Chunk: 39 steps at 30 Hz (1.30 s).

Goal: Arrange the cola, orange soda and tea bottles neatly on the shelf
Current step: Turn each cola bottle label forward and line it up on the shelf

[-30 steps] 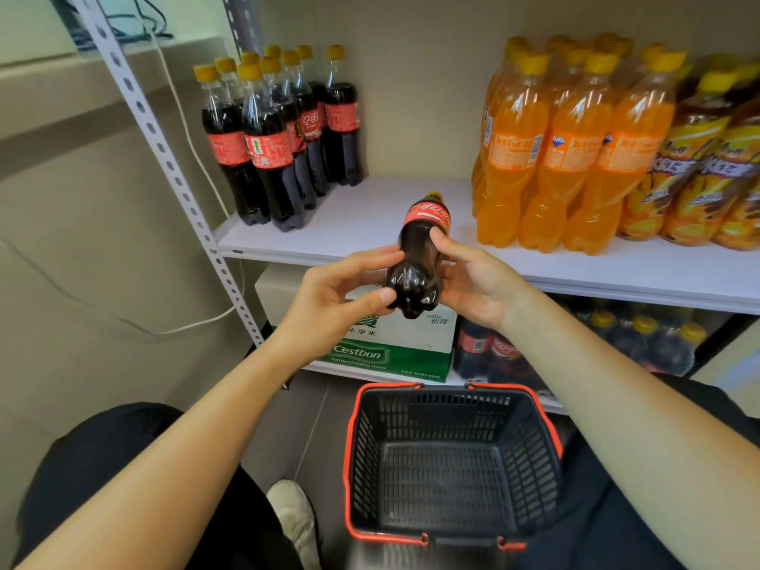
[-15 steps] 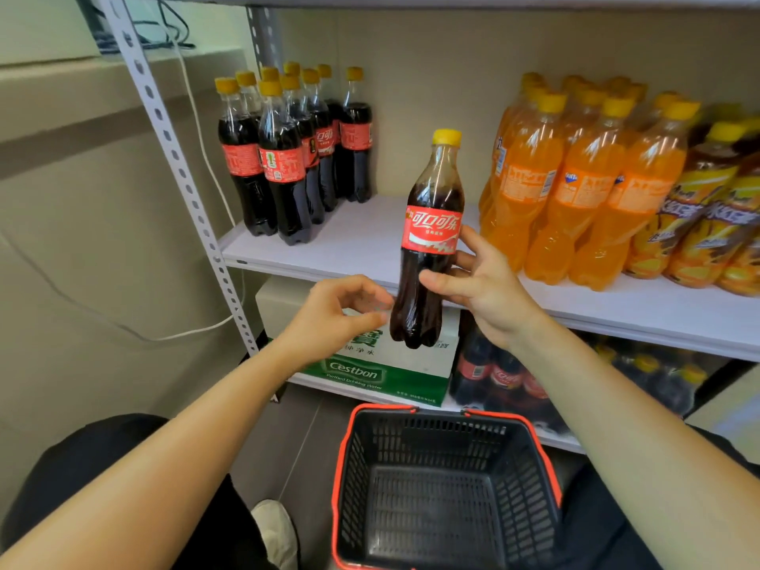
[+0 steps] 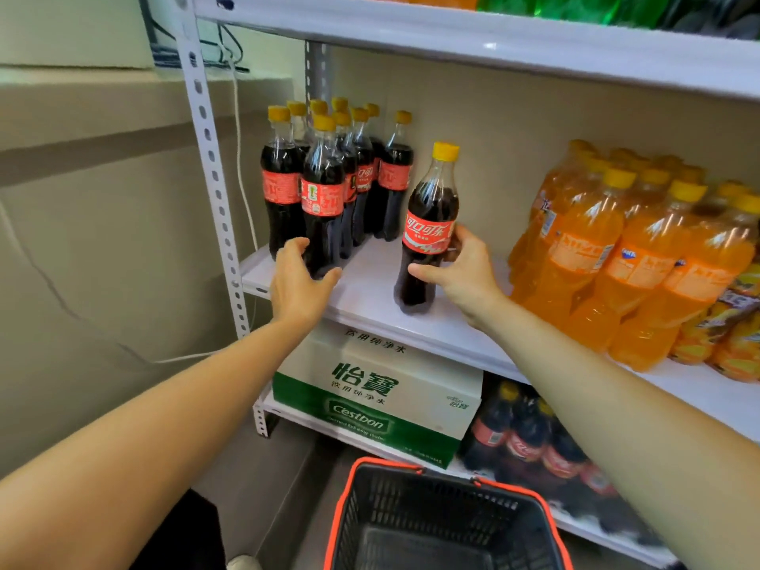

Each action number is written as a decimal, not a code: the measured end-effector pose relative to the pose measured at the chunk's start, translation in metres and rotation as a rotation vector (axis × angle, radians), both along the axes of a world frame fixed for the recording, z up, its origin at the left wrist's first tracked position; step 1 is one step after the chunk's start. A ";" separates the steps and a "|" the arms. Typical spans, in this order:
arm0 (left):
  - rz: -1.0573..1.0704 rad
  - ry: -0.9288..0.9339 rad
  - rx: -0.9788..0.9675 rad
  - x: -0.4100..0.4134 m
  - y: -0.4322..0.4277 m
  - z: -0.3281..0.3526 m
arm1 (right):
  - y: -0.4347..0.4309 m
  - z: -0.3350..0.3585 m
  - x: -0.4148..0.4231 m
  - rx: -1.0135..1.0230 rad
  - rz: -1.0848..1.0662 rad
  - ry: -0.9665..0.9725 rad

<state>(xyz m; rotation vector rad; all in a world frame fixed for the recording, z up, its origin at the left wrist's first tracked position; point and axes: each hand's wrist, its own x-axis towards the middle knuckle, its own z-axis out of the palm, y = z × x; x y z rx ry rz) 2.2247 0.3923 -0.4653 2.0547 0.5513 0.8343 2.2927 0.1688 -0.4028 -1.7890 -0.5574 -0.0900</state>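
My right hand (image 3: 460, 269) grips a cola bottle (image 3: 429, 224) with a red label and yellow cap, upright, its base on or just above the white shelf (image 3: 370, 294). To its left stands a cluster of several cola bottles (image 3: 325, 187) at the shelf's left end. My left hand (image 3: 298, 277) is open, fingers spread around the base of the front bottle of that cluster. Orange soda bottles (image 3: 617, 248) fill the shelf to the right, with tea bottles (image 3: 736, 322) at the far right edge.
A perforated metal upright (image 3: 209, 158) bounds the shelf on the left. Below sit a green and white water carton (image 3: 378, 397) and more cola bottles (image 3: 530, 442). A black basket with red rim (image 3: 444, 524) is beneath my arms. An upper shelf (image 3: 493, 47) runs overhead.
The held cola bottle went from tilted in both hands to upright in my right hand alone, then forward onto the shelf. My left hand let go and reached to the cola cluster.
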 end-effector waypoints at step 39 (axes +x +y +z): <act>0.040 -0.124 -0.097 -0.006 -0.011 0.001 | 0.014 -0.024 0.042 -0.525 0.045 -0.168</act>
